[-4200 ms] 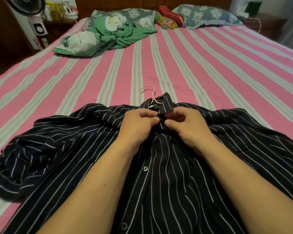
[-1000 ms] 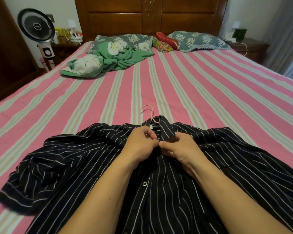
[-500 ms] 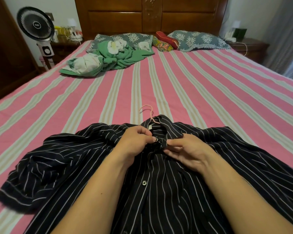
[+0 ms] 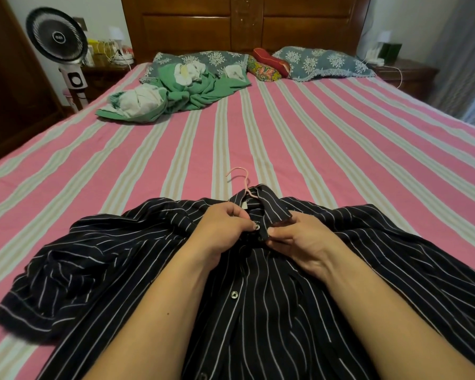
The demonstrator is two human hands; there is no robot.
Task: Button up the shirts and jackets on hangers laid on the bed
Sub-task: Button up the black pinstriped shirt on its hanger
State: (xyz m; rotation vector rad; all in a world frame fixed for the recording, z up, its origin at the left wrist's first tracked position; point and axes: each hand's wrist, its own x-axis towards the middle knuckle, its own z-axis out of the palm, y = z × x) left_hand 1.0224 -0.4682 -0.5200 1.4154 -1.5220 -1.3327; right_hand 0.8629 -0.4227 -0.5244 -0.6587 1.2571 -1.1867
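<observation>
One dark striped shirt [image 4: 258,283] lies front-up across the near end of the pink striped bed [image 4: 285,138], on a pink hanger [image 4: 243,182]. It looks light, soft and limp, so I judge it is best held by pinching the stiffer front edges close to each fastening. Left hand [image 4: 225,229] pinches the top button [image 4: 256,227]; right hand [image 4: 299,237] pinches the facing edge. Whether that button is through its hole is hidden by fingertips. Lower hem is cut off.
</observation>
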